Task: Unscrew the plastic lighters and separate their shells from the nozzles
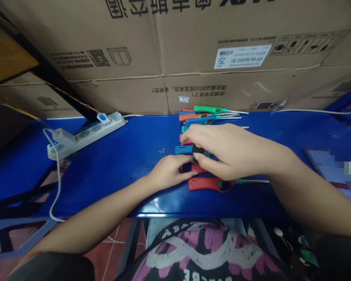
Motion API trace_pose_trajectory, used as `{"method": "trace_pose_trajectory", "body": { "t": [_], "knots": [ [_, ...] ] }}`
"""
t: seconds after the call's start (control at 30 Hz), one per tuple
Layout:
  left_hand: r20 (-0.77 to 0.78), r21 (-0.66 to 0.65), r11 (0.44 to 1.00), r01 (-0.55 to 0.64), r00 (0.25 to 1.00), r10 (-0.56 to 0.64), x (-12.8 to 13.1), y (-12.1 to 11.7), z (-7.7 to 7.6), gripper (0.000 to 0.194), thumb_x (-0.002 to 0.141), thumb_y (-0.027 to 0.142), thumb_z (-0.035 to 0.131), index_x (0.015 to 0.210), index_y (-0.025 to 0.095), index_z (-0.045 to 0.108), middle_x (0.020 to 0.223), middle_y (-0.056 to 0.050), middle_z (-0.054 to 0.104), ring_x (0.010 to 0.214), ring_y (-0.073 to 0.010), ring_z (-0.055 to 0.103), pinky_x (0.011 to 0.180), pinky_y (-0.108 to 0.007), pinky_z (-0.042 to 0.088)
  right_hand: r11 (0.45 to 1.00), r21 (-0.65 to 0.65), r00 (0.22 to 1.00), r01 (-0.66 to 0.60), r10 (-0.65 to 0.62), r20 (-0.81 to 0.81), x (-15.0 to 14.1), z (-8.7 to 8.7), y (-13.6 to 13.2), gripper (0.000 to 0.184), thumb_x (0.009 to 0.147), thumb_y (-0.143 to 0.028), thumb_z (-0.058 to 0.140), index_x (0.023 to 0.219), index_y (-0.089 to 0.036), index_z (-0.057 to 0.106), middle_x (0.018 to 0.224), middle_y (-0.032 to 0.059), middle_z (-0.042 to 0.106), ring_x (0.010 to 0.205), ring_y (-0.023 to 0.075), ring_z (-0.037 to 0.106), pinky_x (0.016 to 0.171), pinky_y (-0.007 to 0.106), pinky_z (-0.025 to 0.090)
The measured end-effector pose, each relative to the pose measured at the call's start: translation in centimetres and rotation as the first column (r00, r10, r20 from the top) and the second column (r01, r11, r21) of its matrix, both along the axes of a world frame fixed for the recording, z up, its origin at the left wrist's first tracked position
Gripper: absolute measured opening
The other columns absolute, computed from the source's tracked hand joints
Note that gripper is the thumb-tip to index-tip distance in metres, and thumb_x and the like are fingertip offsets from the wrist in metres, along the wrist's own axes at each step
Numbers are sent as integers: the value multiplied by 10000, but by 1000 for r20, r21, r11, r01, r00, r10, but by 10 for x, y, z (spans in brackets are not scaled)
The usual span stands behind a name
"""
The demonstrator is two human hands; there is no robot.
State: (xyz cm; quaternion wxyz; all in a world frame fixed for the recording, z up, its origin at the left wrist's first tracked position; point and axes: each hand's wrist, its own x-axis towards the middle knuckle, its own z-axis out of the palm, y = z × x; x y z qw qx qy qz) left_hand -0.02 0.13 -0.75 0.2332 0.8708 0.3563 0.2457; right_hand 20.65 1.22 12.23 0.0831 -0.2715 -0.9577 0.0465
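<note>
Gripped in my right hand (225,150) is a screwdriver (197,149) with a black and yellow handle, pointing down; its tip is hidden. My left hand (170,170) pinches the handle end of a red lighter (198,168) right beneath the screwdriver. Most of that long-nosed lighter is covered by my right hand. Closer to the table's front edge lies another red lighter (203,184) with a metal nozzle to the right. Just beyond my fingers sits a blue lighter (182,150). Small screws (162,150) lie loose to the left.
Farther back are several more lighters, including a green one (207,109). A white power strip (87,134) with plugs and cords stands at left on the blue table (134,156). A large cardboard box (134,93) closes off the back. A phone-like device (324,166) lies right.
</note>
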Motion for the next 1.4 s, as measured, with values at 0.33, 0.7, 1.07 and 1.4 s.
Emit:
{"method": "trace_pose_trajectory", "body": {
  "t": [0.33,0.7,1.07,1.4],
  "knots": [
    [11,-38,997,61,998,-60,-3,3,1,169,900,287,682,1031,180,679,857,-25,698,708,-153,639,619,-253,468,998,61,1000,13,-13,4,-3,-5,4,310,956,-359,433,1096,-155,621,846,78,677,688,195,526,583,306,226],
    [77,-99,992,76,995,-69,-4,5,0,163,850,277,727,961,171,672,769,-1,662,648,-139,612,608,-248,474,995,97,999,-33,37,-38,-5,-9,4,272,919,-285,414,1050,-153,613,866,81,688,740,206,562,604,314,250],
    [79,-166,984,61,996,-48,-4,6,-1,172,872,322,711,910,159,673,809,-25,713,693,-171,663,631,-266,493,994,107,996,-34,43,-75,-9,-14,4,270,915,-382,472,972,-156,609,779,55,660,674,188,530,591,308,239],
    [56,-138,988,67,997,-60,-3,6,-1,207,861,317,715,999,165,690,857,-52,726,793,-202,697,709,-295,548,990,133,995,-39,50,-85,-11,-16,4,287,973,-351,399,946,-161,613,748,55,652,653,182,511,593,314,233]
  ]
}}
